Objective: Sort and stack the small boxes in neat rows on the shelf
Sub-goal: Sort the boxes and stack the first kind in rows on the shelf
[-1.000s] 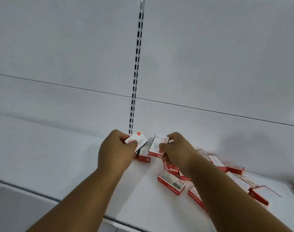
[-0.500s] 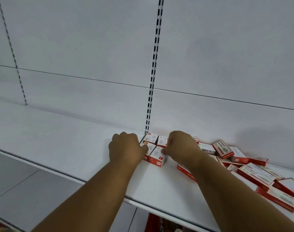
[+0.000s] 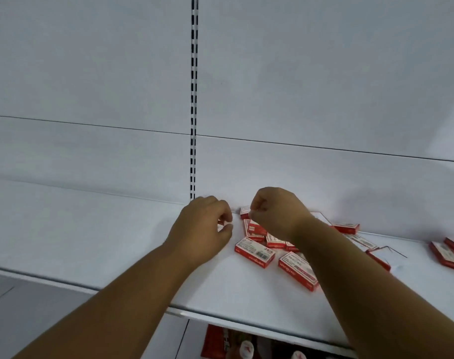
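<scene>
White metal shelf (image 3: 96, 237) with matte back panel and slotted upright (image 3: 193, 99). Both forearms reach over it. Left hand (image 3: 202, 229), fingers curled, pinches something small and white; cannot tell what. Right hand (image 3: 275, 213) is clenched above the pile, hiding several boxes; contents of its grip unclear. Small red-and-white cardboard boxes (image 3: 255, 251) lie scattered flat on the shelf, right of the upright.

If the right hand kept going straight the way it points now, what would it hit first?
Probably the small red-and-white box just beyond the right hand's curled fingers, then the shelf's back panel. Depth is hard to judge from one view.
</scene>
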`<action>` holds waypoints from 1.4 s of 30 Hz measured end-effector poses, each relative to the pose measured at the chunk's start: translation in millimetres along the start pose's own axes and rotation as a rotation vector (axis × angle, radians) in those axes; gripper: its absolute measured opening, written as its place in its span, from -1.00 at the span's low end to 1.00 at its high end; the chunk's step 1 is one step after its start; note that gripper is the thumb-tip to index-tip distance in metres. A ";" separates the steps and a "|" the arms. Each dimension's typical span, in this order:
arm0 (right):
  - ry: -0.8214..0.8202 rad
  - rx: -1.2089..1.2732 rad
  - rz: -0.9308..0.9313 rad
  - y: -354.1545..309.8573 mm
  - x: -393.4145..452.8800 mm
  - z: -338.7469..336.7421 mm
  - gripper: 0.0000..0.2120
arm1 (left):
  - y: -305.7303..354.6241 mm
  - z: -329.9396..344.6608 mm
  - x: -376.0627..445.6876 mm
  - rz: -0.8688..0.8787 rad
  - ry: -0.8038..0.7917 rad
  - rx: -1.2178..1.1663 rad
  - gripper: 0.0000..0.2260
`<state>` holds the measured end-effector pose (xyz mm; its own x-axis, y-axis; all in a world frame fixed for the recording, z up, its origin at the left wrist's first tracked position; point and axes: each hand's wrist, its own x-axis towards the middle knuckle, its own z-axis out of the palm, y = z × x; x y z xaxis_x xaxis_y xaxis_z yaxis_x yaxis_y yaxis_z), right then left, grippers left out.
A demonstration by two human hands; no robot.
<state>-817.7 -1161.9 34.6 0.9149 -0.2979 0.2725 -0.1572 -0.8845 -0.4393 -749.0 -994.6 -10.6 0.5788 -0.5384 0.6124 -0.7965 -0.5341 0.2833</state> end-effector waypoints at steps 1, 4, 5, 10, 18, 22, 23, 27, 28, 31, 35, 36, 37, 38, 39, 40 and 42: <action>-0.015 -0.015 0.007 7.7 -2.9 -6.0 -0.93 | 6.3 0.2 2.8 0.008 -0.039 -0.029 -0.92; -0.031 -0.050 0.057 29.3 -9.6 -19.0 -0.93 | 27.4 3.6 13.4 0.015 -0.333 -0.068 -0.78; -0.028 -0.054 0.079 35.1 -10.4 -20.6 -0.93 | 33.6 4.9 16.7 0.022 -0.452 -0.036 -0.71; -0.068 -0.033 0.086 45.4 -8.7 -8.8 -0.62 | 42.5 10.1 26.5 -0.015 -0.607 0.007 -0.56; -0.125 -0.211 0.090 56.2 -15.8 2.5 -0.67 | 19.3 22.4 13.5 0.029 -0.534 -0.072 -0.64; -0.157 -0.379 0.133 57.2 -26.2 -4.8 -0.53 | 19.5 24.2 11.1 0.093 -0.514 -0.044 -0.69; -0.115 -0.360 0.138 58.2 -27.0 -5.9 -0.55 | 19.3 24.0 10.3 0.100 -0.502 -0.058 -0.70; 0.209 -0.327 0.192 65.8 -19.6 -11.1 -0.69 | 24.9 19.0 8.4 0.060 -0.374 -0.255 -0.71; 0.219 -0.370 0.219 67.2 -16.6 -11.4 -0.69 | 27.8 18.4 8.6 0.047 -0.334 -0.280 -0.71; 0.070 -0.469 0.281 68.3 -13.2 -7.9 -0.69 | 35.3 20.9 9.2 0.033 -0.253 -0.329 -0.71; 0.037 -0.563 0.253 72.7 -14.1 -1.2 -0.71 | 39.5 26.4 10.2 -0.018 -0.212 -0.381 -0.66; 0.060 -0.565 0.257 73.2 -14.3 0.0 -0.74 | 41.0 26.2 11.1 -0.039 -0.195 -0.400 -0.66; 0.089 -0.546 0.266 73.9 -14.1 0.7 -0.77 | 43.2 25.4 12.0 -0.066 -0.181 -0.415 -0.66; 0.121 -0.496 0.279 74.8 -14.6 0.9 -0.80 | 45.7 24.1 12.9 -0.094 -0.171 -0.422 -0.66; 0.164 -0.393 0.295 75.6 -15.1 -0.3 -0.82 | 48.6 22.4 13.8 -0.119 -0.166 -0.423 -0.66; 0.209 -0.241 0.318 75.9 -16.7 -2.8 -0.82 | 51.2 21.1 15.0 -0.140 -0.162 -0.429 -0.65; 0.299 0.133 0.346 76.0 -19.4 -10.1 -0.76 | 55.5 19.7 18.5 -0.178 -0.153 -0.465 -0.64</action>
<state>-851.2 -1227.0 4.5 0.6670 -0.6744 0.3167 -0.3669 -0.6673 -0.6482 -779.1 -1047.1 2.0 0.7039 -0.5732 0.4196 -0.6565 -0.2993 0.6924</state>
